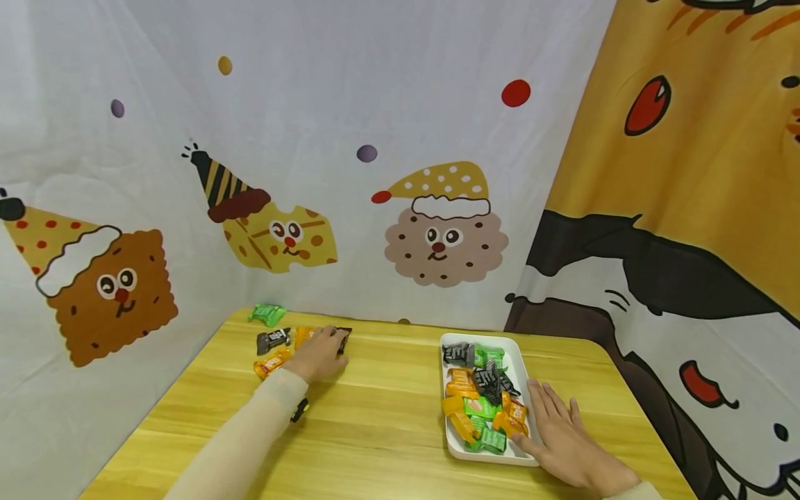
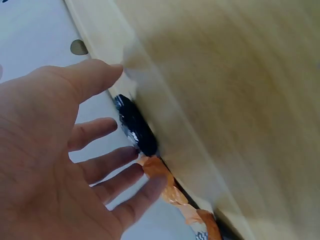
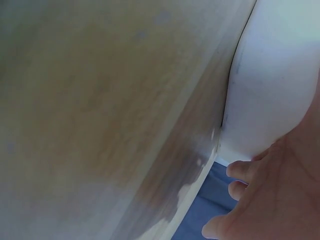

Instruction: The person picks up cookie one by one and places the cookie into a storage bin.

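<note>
My left hand (image 1: 319, 355) is spread over the wrapped candies at the left of the table, fingers loosely extended. Just beyond its fingers lies a black-wrapped candy (image 2: 135, 125), with an orange-wrapped candy (image 2: 165, 181) beside it. Whether the fingertips touch either one, I cannot tell. At the right, my right hand (image 1: 565, 436) lies with straight fingers along the right side of a white tray (image 1: 431, 455), thumb at its rim. Inside the tray are several black, green (image 1: 487, 441) and orange candies (image 1: 461, 382). The right wrist view shows the tray's outer wall (image 3: 270, 75) near that hand.
Left of my left hand lie another black candy (image 1: 272, 339), an orange one (image 1: 272, 362) and a green one (image 1: 267, 314) near the back corner. The wooden table (image 1: 375, 417) ends at a printed cloth (image 1: 350, 292) behind and at both sides.
</note>
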A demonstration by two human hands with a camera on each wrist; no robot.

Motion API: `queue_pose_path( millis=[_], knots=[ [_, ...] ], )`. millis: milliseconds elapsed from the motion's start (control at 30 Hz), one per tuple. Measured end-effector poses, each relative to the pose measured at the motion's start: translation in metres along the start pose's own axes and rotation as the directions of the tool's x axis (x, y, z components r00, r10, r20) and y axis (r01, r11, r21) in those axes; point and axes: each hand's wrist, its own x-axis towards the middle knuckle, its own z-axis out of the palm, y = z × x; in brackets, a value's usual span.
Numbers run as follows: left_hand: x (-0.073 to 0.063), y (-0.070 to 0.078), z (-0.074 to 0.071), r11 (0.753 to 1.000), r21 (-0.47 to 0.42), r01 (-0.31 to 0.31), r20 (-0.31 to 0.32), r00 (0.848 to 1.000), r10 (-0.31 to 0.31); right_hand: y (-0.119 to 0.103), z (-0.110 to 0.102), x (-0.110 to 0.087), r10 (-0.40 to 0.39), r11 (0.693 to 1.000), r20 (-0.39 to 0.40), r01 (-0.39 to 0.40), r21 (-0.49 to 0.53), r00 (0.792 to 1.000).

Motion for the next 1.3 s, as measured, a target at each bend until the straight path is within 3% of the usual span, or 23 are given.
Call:
queue_pose_path(
  millis=[633,1300],
  knots=[
    [0.001,-0.0013,0.0011,0.998,-0.021,-0.056,-0.059,0.997,0.055,-0.0018,-0.0001,0.0009,-0.004,1.0,-0.01,0.003,-0.031,1.0],
    [0.0055,0.0046,0.0069,0.997,-0.035,-0.066,-0.042,0.997,0.065,-0.0025,-0.002,-0.0007,-0.024,0.999,-0.029,0.023,-0.038,0.999]
  ],
)
